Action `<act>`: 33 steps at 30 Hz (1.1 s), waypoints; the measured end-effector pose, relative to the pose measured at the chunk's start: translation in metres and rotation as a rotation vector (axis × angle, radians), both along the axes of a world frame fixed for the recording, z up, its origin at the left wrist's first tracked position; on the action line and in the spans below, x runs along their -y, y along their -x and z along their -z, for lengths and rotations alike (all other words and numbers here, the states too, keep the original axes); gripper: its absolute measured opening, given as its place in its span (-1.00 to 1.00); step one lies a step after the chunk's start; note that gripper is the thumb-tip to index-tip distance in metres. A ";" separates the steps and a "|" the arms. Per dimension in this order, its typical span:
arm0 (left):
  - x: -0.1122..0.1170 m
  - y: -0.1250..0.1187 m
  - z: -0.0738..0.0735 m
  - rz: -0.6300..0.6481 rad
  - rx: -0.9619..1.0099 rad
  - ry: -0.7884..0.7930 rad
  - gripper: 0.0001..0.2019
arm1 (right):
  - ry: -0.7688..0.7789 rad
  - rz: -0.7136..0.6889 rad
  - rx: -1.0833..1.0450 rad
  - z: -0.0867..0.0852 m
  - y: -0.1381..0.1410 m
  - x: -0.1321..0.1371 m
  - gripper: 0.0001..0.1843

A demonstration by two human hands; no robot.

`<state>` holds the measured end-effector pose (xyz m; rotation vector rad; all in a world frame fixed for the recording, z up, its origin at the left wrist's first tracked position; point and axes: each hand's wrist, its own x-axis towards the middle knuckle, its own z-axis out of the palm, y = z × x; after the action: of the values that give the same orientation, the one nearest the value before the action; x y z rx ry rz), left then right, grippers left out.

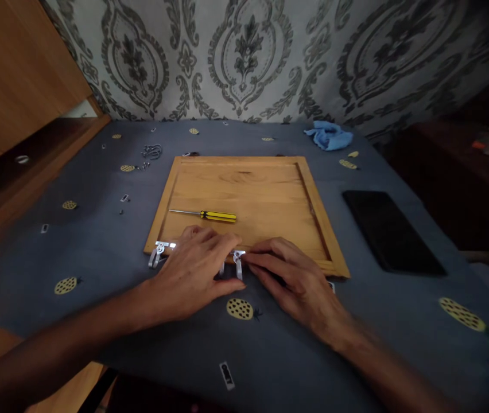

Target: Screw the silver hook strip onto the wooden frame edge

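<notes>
Wood panel [244,186] flat on the surface [98,241], around mid-view, raised border on its sides, near edge toward the person. Metal hooks along that near edge: left hook [155,257] at the panel's left corner, middle hook [239,265] between the two hands, part of another showing just beside it, under the left fingers.

Left hand [193,267]: palm down over the near edge between those hooks, fingers loosely bent, thumb spread out below the middle hook. Grip partly open; can't tell if it has hold of metal underneath.

Right hand [294,278]: at the near edge, right of the middle hook, thumb and index tips nearly together by its plate. Grip close to a pinch; can't tell if anything small sits in it.

Screwdriver [217,217], yellow and black, lies on the panel beyond the left hand, tip pointing left. Loose hooks [152,151] in a pile at far left, small screws [146,166] just beside. Blue rag [331,136] at far right. Black tablet [393,232] right of the panel, apart from it. Surface cover grey-blue, pineapple print. Patterned curtain [248,63] behind.
</notes>
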<state>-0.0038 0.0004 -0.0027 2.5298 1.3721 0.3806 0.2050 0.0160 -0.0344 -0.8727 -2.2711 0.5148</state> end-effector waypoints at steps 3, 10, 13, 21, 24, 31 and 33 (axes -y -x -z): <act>0.000 -0.001 0.000 -0.012 0.006 -0.008 -0.56 | 0.011 -0.004 -0.006 0.000 0.000 0.000 -0.76; 0.001 -0.001 -0.002 0.008 -0.012 -0.026 -0.53 | -0.003 -0.020 -0.021 0.001 0.000 -0.001 -0.78; 0.001 -0.001 -0.003 0.012 -0.016 -0.019 -0.58 | 0.010 -0.019 -0.018 0.000 0.000 -0.001 -0.77; 0.000 -0.001 -0.004 0.046 -0.003 -0.032 -0.66 | 0.008 0.001 -0.043 0.003 -0.001 -0.001 -0.79; 0.000 -0.001 -0.004 0.055 -0.005 -0.034 -0.70 | 0.006 -0.002 -0.039 0.003 -0.001 -0.001 -0.78; 0.000 0.000 -0.002 0.079 0.010 -0.075 -0.73 | -0.023 -0.025 -0.047 0.003 0.000 -0.001 -0.78; 0.000 0.000 -0.001 0.079 0.013 -0.077 -0.74 | -0.028 -0.027 -0.052 0.004 0.000 -0.002 -0.78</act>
<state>-0.0034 0.0001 -0.0015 2.6292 1.2712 0.4414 0.2047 0.0175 -0.0379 -0.8071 -2.2405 0.5105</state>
